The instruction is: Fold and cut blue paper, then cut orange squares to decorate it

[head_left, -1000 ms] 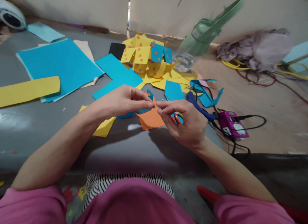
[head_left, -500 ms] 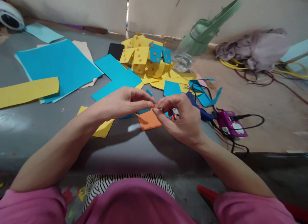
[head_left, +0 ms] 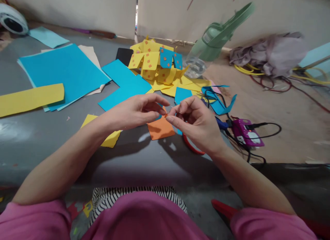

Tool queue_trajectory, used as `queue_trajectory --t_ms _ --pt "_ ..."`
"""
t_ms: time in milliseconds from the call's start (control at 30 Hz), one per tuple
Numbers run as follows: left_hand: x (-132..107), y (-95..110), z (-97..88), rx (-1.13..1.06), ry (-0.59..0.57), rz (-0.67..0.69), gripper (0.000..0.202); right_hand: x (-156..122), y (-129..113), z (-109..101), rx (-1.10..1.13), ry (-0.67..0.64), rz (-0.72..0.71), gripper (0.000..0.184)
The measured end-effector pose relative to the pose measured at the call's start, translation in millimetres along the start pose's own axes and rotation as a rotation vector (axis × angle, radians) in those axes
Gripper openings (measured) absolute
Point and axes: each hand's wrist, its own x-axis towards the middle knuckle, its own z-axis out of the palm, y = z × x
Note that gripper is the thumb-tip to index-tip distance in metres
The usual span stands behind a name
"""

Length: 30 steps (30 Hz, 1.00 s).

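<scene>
My right hand pinches a tiny orange scrap between thumb and forefinger. My left hand is just left of it, thumb and fingers apart, holding nothing that I can see. Beneath the fingertips lies an orange sheet, partly covered by them. A red loop handle, seemingly of scissors, shows under my right hand. Beyond it is a blue tool that looks like a glue gun, mostly hidden. Farther back, yellow and blue cut pieces carry small orange squares.
Blue sheets and a yellow strip lie left; a yellow piece is nearer. A purple power socket with black cables sits right. Behind stand a clear container and a green plastic object.
My left fingers have come away from the orange scrap and spread. My right hand has turned and still pinches it, uncovering the red handle below.
</scene>
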Motion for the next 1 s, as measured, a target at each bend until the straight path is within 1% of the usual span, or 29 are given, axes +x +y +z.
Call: queue_trajectory --t_ms 67,133,267,367,467,567,600,667,700,767,800,833,867,900,1000 --pt "0 0 1.5 -0.042 -0.029 0.011 0.038 -1 -1 0 -0.038 0.001 -0.015 0.036" --pt "1 -1 2.0 -0.044 -0.043 0.007 0.035 -1 -2 1 -0.097 0.030 -0.032 0.035" --pt "0 -2 0.9 0.009 -0.019 -0.011 0.029 -2 -3 0 -0.144 0.055 -0.025 0.036" --pt "1 -4 0.4 0.034 -0.003 -0.027 0.029 -2 -2 0 -0.141 0.059 -0.016 0.037" --pt "1 -4 0.9 0.056 0.012 -0.027 0.024 1 -2 2 -0.120 0.056 -0.011 0.038" --pt "1 -3 1.6 0.061 0.031 -0.045 0.020 1 -1 -3 -0.142 0.044 -0.037 0.032" --pt "1 -1 1.8 0.054 0.040 -0.060 0.019 -1 0 -7 -0.201 0.043 -0.048 0.029" --pt "0 2 2.0 0.032 0.067 -0.103 0.017 -11 3 -20 -0.433 0.028 -0.056 0.026" --pt "0 5 2.1 0.022 0.088 -0.126 0.016 -18 6 -27 -0.606 0.016 -0.045 0.027" --pt "0 9 2.3 0.006 0.127 -0.162 0.013 -35 13 -43 -0.964 -0.064 -0.003 0.029" --pt "0 10 2.3 0.001 0.141 -0.172 0.012 -43 17 -50 -1.091 -0.110 0.035 0.029" --pt "0 10 2.4 -0.001 0.151 -0.178 0.012 -51 21 -56 -1.153 -0.154 0.058 0.029" --pt "0 10 2.3 -0.001 0.158 -0.181 0.011 -57 25 -61 -1.165 -0.193 0.056 0.030" --pt "1 10 2.1 0.002 0.160 -0.182 0.012 -62 28 -65 -1.168 -0.204 0.056 0.033" --pt "1 5 0.8 0.029 0.156 -0.174 0.019 -69 32 -71 -1.163 -0.156 0.070 0.044"
